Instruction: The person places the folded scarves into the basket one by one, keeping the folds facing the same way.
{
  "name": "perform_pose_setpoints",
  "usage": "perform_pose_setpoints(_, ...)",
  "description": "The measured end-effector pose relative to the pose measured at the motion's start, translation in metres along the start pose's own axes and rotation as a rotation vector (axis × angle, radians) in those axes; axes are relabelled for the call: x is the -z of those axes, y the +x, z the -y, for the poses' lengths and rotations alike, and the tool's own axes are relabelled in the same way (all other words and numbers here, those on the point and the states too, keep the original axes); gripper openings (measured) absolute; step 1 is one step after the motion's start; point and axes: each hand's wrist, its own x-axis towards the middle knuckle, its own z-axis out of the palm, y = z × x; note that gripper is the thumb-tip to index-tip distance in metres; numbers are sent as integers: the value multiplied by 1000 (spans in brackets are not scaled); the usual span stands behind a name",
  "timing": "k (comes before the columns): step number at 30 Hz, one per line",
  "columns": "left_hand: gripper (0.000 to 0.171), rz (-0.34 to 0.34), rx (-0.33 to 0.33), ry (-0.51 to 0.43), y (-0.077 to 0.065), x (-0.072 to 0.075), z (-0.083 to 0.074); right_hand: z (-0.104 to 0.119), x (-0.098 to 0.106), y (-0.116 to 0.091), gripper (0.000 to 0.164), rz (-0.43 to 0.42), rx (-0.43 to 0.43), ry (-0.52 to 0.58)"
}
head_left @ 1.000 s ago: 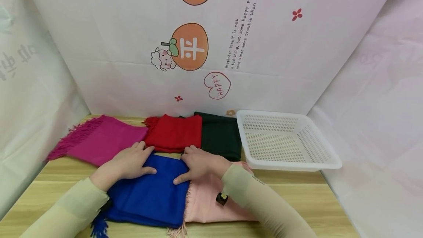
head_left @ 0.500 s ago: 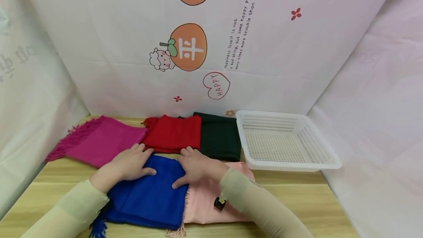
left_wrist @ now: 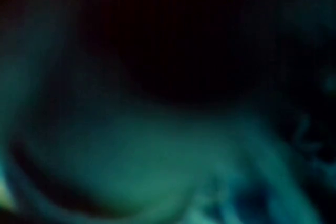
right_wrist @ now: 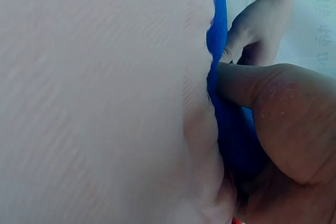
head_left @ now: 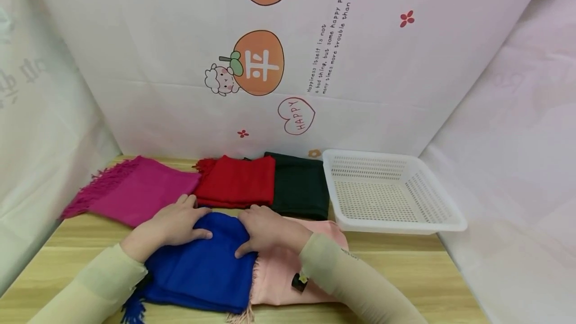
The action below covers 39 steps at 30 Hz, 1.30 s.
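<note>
A folded blue scarf [head_left: 202,269] with a fringe at its near left corner lies in the middle of the table. My left hand [head_left: 182,221] holds its far left corner, thumb on top and fingers over the far edge. At the far right corner my right hand [head_left: 265,229] grips the cloth, with the thumb [right_wrist: 239,85] pressed on the blue fabric in the right wrist view. The scarf's far edge arches up between the hands. A folded pink scarf [head_left: 279,269] lies under my right forearm. Dark blur fills the left wrist view.
Behind the hands are folded magenta [head_left: 148,189], red [head_left: 243,184] and dark green scarves [head_left: 301,189]. A white perforated basket [head_left: 396,226] stands at the back right of the wooden table [head_left: 405,264]. White printed sheets [head_left: 382,79] wall in the back and sides.
My right hand has shifted slightly left and nearer. The blue scarf's far edge, flatter before, now bulges into a rounded arch. My left hand has hardly moved.
</note>
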Motion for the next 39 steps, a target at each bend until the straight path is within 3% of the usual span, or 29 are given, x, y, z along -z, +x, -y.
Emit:
perform_pose_setpoints(5,68,-7,1,-4,0,0,1,3,1,-1,70,14,-36,25)
perform_pose_setpoints(15,74,-17,1,11,0,-2,2,6,1,-6,76,-38,-99,16)
perform_pose_setpoints(23,68,-32,-26,15,-1,-2,5,7,-1,-8,70,-62,-153,47)
perform_pose_setpoints(33,57,-59,-12,10,-11,-2,5,14,0,-16,72,-139,-135,-62)
perform_pose_setpoints(39,61,-108,-10,24,-19,-3,4,16,-2,-22,82,-183,-185,-111)
